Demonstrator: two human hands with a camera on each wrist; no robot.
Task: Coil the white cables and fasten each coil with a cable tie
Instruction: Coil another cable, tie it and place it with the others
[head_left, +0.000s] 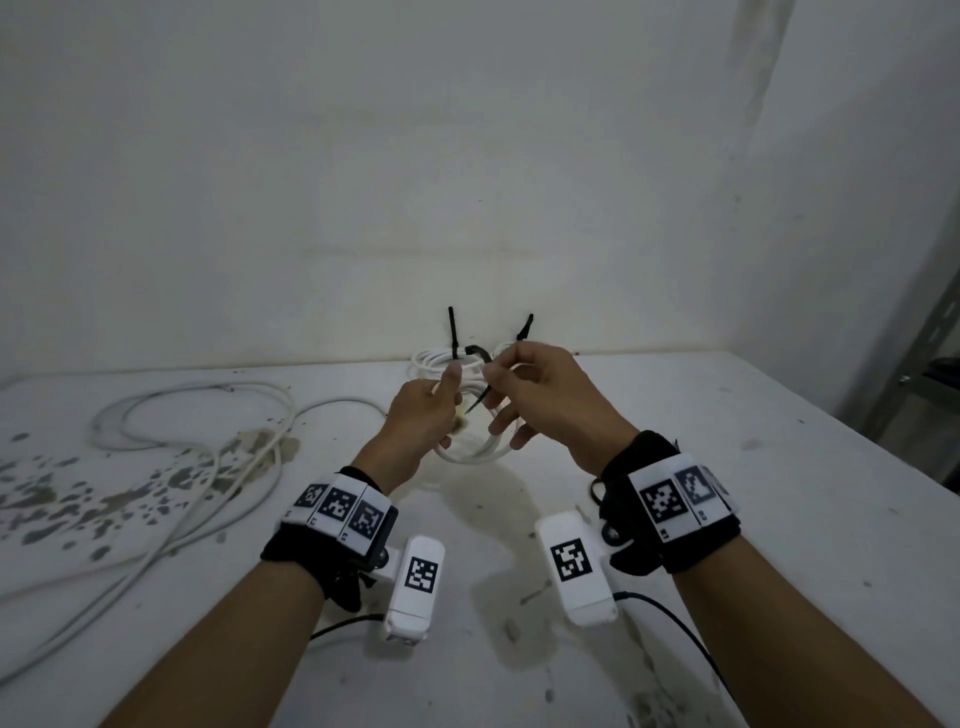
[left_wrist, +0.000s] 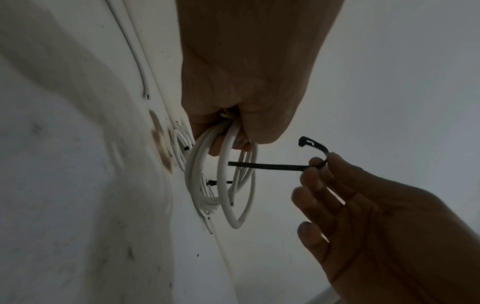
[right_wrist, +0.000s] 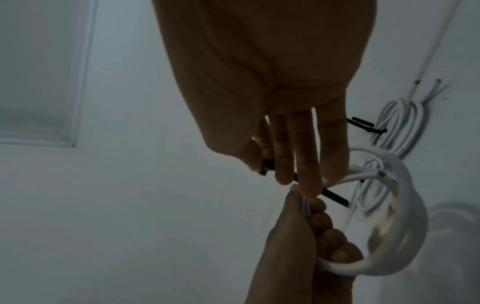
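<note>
While the head view centres on both hands, the left hand (head_left: 423, 415) grips a fresh white coil (head_left: 470, 453) mid-frame; the right hand (head_left: 540, 387) pinches a black cable tie (head_left: 480, 356), other fingers spread. Behind them, two tied coils (head_left: 441, 358) sit by the wall; loose cables (head_left: 208, 415) sprawl at left, still to do.

Left wrist view: tie tail (left_wrist: 267, 165) points into the coil (left_wrist: 228, 185) at centre, head not yet threaded.

Right wrist view: thumb and forefinger hold the tie (right_wrist: 335, 198); finished coils (right_wrist: 400, 123) at right edge. Roughly two done, one mid-fastening.
</note>
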